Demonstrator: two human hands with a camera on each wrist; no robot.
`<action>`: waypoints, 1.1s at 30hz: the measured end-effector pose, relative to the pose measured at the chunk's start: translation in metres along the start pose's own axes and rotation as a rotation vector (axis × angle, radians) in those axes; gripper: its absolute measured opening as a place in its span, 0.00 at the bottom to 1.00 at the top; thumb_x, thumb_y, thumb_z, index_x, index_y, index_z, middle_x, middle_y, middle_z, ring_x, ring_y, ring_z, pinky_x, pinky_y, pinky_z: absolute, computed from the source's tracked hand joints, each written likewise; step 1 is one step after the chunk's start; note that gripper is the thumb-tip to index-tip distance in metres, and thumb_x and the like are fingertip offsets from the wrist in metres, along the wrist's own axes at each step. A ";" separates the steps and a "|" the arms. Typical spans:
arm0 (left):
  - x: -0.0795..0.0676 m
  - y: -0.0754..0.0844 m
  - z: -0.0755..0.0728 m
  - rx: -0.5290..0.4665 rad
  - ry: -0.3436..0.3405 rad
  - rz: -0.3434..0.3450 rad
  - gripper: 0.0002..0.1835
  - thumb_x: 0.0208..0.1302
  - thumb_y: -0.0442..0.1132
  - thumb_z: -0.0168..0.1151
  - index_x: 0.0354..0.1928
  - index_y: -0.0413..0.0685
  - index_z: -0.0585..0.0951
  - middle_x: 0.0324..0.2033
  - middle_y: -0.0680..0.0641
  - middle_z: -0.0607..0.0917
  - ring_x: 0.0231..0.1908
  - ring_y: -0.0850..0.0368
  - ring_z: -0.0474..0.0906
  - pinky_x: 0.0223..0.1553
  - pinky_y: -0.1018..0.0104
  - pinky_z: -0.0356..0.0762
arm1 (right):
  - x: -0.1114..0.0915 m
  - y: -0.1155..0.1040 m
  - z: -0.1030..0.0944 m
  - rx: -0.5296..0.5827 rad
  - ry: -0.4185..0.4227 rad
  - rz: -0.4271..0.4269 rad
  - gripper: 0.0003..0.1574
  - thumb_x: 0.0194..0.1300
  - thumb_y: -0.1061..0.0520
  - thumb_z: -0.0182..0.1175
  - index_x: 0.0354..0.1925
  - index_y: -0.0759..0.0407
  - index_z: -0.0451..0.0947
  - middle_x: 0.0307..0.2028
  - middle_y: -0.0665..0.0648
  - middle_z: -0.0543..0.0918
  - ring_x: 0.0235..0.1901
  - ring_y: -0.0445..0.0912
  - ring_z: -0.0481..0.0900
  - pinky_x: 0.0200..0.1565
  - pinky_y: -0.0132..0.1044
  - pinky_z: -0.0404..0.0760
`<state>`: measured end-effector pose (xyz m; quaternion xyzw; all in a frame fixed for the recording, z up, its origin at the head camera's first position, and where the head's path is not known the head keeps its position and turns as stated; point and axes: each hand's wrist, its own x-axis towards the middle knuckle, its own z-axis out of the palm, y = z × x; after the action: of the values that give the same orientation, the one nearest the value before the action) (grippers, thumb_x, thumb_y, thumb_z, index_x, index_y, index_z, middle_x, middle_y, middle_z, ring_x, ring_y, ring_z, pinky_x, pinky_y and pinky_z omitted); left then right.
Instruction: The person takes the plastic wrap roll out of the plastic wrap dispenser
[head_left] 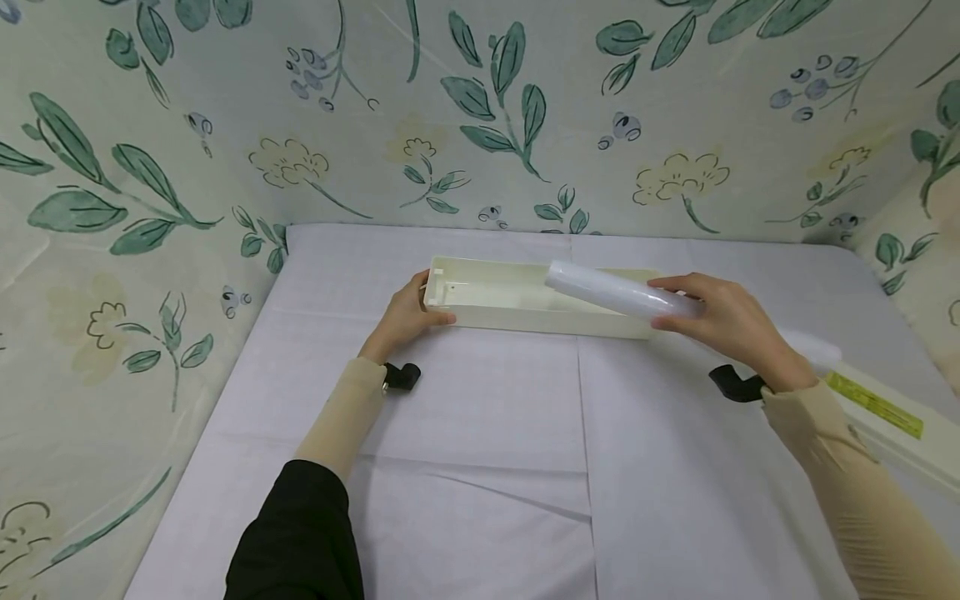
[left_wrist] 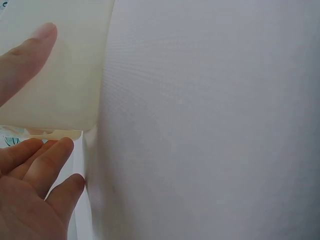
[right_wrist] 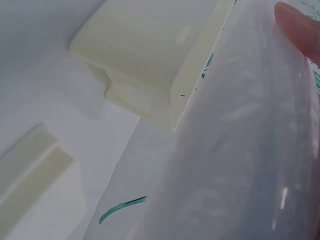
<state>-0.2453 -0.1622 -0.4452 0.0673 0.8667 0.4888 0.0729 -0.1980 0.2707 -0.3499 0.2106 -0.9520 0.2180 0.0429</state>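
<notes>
A long cream plastic box (head_left: 525, 319) stands open-topped near the back of the table. My left hand (head_left: 408, 312) grips its left end, thumb on the front wall and the other fingers at the end wall. In the left wrist view the thumb lies flat along the box (left_wrist: 70, 85). With my right hand (head_left: 723, 321) I hold a glossy, whitish roll of plastic film (head_left: 600, 287) by its right end, tilted over the right half of the box. The roll (right_wrist: 240, 145) fills much of the right wrist view, overlapping the box's edge there.
A long cream piece, likely a lid, with a yellow label (head_left: 876, 404) lies at the right, partly behind my right forearm. Beside its far end is a whitish rounded thing (head_left: 813, 346). A creased white cloth (head_left: 480, 517) covers the table; leaf-patterned fabric (head_left: 420, 117) hangs behind.
</notes>
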 end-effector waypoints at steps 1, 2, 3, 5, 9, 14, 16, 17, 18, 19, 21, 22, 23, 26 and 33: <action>0.000 0.000 0.000 0.001 0.001 0.001 0.52 0.51 0.42 0.75 0.73 0.41 0.53 0.69 0.40 0.61 0.67 0.43 0.59 0.65 0.51 0.58 | -0.001 0.000 0.000 -0.001 -0.002 0.005 0.35 0.54 0.48 0.72 0.59 0.57 0.76 0.53 0.64 0.79 0.45 0.57 0.76 0.41 0.54 0.73; 0.000 0.000 0.000 0.001 0.001 0.001 0.52 0.51 0.42 0.75 0.73 0.41 0.53 0.69 0.40 0.61 0.67 0.43 0.59 0.65 0.51 0.58 | -0.002 0.001 -0.001 -0.001 -0.004 0.009 0.35 0.54 0.48 0.72 0.59 0.57 0.76 0.53 0.65 0.78 0.45 0.57 0.76 0.41 0.54 0.73; 0.000 0.000 0.000 -0.001 0.000 0.001 0.52 0.51 0.42 0.75 0.73 0.41 0.53 0.69 0.40 0.61 0.67 0.43 0.58 0.65 0.51 0.58 | -0.002 0.001 -0.001 0.000 -0.006 0.014 0.35 0.54 0.48 0.72 0.59 0.57 0.76 0.53 0.65 0.78 0.45 0.58 0.76 0.41 0.54 0.73; 0.001 0.000 0.000 -0.003 0.002 0.002 0.52 0.51 0.42 0.75 0.73 0.41 0.53 0.69 0.40 0.61 0.67 0.43 0.58 0.65 0.50 0.57 | -0.003 0.002 -0.002 -0.003 -0.012 0.020 0.36 0.55 0.47 0.72 0.59 0.57 0.76 0.53 0.66 0.78 0.45 0.58 0.75 0.41 0.56 0.73; 0.001 -0.002 0.000 -0.007 0.002 0.007 0.52 0.51 0.42 0.75 0.73 0.41 0.53 0.69 0.39 0.62 0.66 0.43 0.59 0.65 0.51 0.58 | -0.005 0.003 -0.002 -0.002 -0.012 0.025 0.36 0.55 0.48 0.72 0.59 0.58 0.76 0.54 0.67 0.77 0.46 0.59 0.75 0.41 0.57 0.74; 0.001 -0.002 0.000 -0.006 0.002 0.012 0.52 0.51 0.42 0.75 0.73 0.41 0.53 0.69 0.39 0.62 0.66 0.42 0.60 0.65 0.51 0.59 | -0.008 0.005 -0.002 0.003 -0.009 0.034 0.36 0.54 0.49 0.72 0.59 0.58 0.76 0.54 0.67 0.77 0.46 0.59 0.75 0.41 0.57 0.74; 0.001 -0.002 0.000 -0.007 0.002 0.011 0.52 0.51 0.42 0.76 0.73 0.41 0.53 0.69 0.39 0.62 0.66 0.42 0.60 0.64 0.52 0.59 | -0.010 0.006 -0.002 0.000 -0.005 0.032 0.36 0.54 0.49 0.72 0.59 0.58 0.76 0.54 0.66 0.77 0.46 0.59 0.75 0.41 0.56 0.74; 0.001 -0.001 0.000 -0.008 0.003 0.010 0.53 0.51 0.42 0.76 0.73 0.41 0.53 0.69 0.39 0.62 0.66 0.42 0.61 0.64 0.52 0.59 | -0.010 0.006 -0.002 0.000 -0.002 0.030 0.36 0.54 0.49 0.73 0.59 0.58 0.76 0.54 0.66 0.77 0.46 0.59 0.76 0.41 0.56 0.74; 0.001 -0.001 0.000 -0.010 0.005 0.009 0.53 0.51 0.42 0.76 0.73 0.41 0.53 0.68 0.39 0.62 0.66 0.43 0.61 0.64 0.52 0.60 | -0.011 0.007 -0.003 -0.002 0.000 0.028 0.36 0.54 0.49 0.73 0.59 0.58 0.76 0.54 0.66 0.77 0.46 0.59 0.76 0.41 0.56 0.74; 0.001 -0.001 0.000 -0.011 0.005 0.008 0.53 0.51 0.42 0.76 0.73 0.41 0.53 0.68 0.39 0.62 0.66 0.43 0.61 0.64 0.52 0.60 | -0.011 0.007 -0.003 -0.001 0.002 0.026 0.36 0.54 0.49 0.73 0.59 0.58 0.76 0.54 0.66 0.77 0.46 0.59 0.76 0.41 0.56 0.74; 0.001 -0.001 0.000 -0.010 0.008 0.007 0.52 0.51 0.42 0.76 0.73 0.41 0.54 0.68 0.39 0.63 0.65 0.43 0.61 0.64 0.52 0.60 | -0.013 0.008 -0.003 -0.001 0.009 0.020 0.35 0.54 0.50 0.73 0.59 0.58 0.76 0.54 0.66 0.78 0.46 0.58 0.76 0.41 0.55 0.74; 0.001 0.000 0.000 -0.011 0.008 0.007 0.52 0.51 0.42 0.76 0.73 0.41 0.54 0.68 0.39 0.63 0.65 0.43 0.61 0.64 0.52 0.60 | -0.014 0.009 -0.004 0.002 0.013 0.016 0.35 0.54 0.50 0.73 0.59 0.58 0.76 0.54 0.66 0.78 0.46 0.58 0.76 0.41 0.55 0.73; 0.001 0.000 0.000 -0.010 0.009 0.006 0.52 0.51 0.42 0.76 0.73 0.41 0.54 0.68 0.39 0.63 0.65 0.43 0.61 0.64 0.52 0.60 | -0.015 0.009 -0.004 0.001 0.016 0.015 0.35 0.54 0.50 0.73 0.59 0.57 0.76 0.54 0.65 0.78 0.46 0.58 0.76 0.41 0.55 0.73; 0.000 0.000 0.000 -0.005 0.011 0.007 0.52 0.51 0.42 0.76 0.72 0.41 0.54 0.68 0.39 0.63 0.66 0.43 0.60 0.65 0.52 0.59 | -0.018 0.010 -0.005 -0.002 0.027 0.017 0.34 0.54 0.50 0.72 0.58 0.56 0.77 0.54 0.64 0.78 0.46 0.56 0.76 0.40 0.52 0.73; 0.000 0.000 0.001 -0.004 0.008 0.006 0.52 0.51 0.41 0.76 0.73 0.41 0.54 0.68 0.39 0.62 0.67 0.43 0.59 0.65 0.51 0.58 | -0.023 0.013 -0.008 -0.009 0.029 0.043 0.35 0.55 0.48 0.72 0.59 0.56 0.76 0.54 0.64 0.78 0.44 0.56 0.75 0.39 0.51 0.71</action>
<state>-0.2448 -0.1615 -0.4451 0.0677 0.8659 0.4909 0.0680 -0.1826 0.2940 -0.3520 0.1870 -0.9565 0.2177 0.0528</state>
